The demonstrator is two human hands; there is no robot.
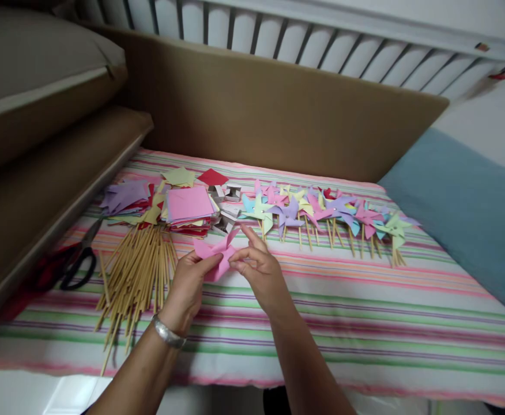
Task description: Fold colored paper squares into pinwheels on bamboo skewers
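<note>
A pink paper pinwheel (214, 251), its corners folded in, is held in front of me above the striped cloth. My left hand (194, 275) grips it from the left with the thumb pressed on its middle. My right hand (259, 265) pinches at its right side, thumb and forefinger close together and the other fingers bent upward. Whether a small pin sits in that pinch is too small to tell. Just behind the hands lie a stack of square paper sheets (187, 204), pink on top, and small silvery boxes (225, 221).
Thin wooden sticks (138, 276) lie in a heap at left, beside black-handled scissors (82, 259). Cut paper pieces (125, 196) pile behind them. Finished pinwheels on sticks (289, 213) line the right. A brown board (270, 104) stands at the back of the striped cloth (365, 323).
</note>
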